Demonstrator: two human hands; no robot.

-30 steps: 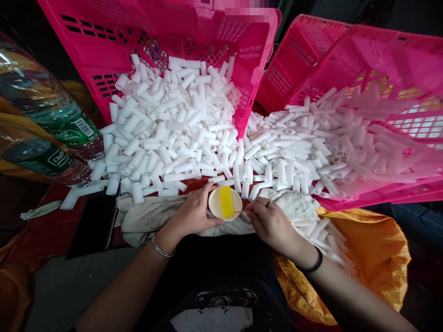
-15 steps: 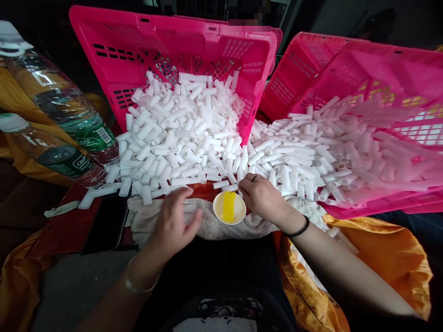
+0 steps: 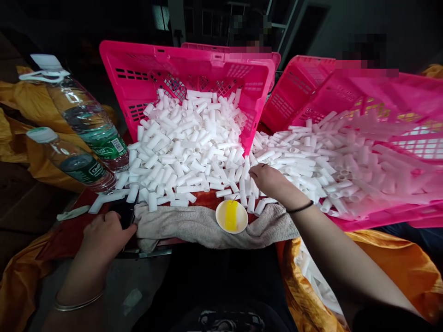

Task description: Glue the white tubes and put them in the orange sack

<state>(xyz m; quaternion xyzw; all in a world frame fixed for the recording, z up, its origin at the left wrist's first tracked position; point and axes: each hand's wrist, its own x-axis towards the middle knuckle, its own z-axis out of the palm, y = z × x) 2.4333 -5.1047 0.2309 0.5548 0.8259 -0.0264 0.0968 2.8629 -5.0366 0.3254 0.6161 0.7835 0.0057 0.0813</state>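
Note:
My left hand [image 3: 105, 235] is at the dark flat phone-like slab [image 3: 127, 211] on the red tabletop, thumb spread away from the fingers. It seems to rest at the slab's edge; nothing shows in its grasp. Over the front of the white plastic tubes [image 3: 194, 143], my right hand [image 3: 270, 180] has its fingers curled together and pointing left. Its fingertips meet the tubes; what they pinch, if anything, is hidden. Between the hands, a small white dish [image 3: 221, 225] with a yellow strip [image 3: 231, 216] across it stands on a grey towel [image 3: 187, 226]. A thin stick-like bit shows at the dish's far rim.
Tilted pink crates [image 3: 138, 60] spill tubes onto the red table [image 3: 65, 240]. A large water bottle [image 3: 93, 120] and a smaller bottle [image 3: 79, 163] stand at left. An orange sack [image 3: 294, 276] holding tubes hangs open at right. People sit beyond the crates.
My left hand has moved left from beside the dish to the dark slab. My right hand has shifted slightly away from the dish, farther into the tubes. The view has tilted up.

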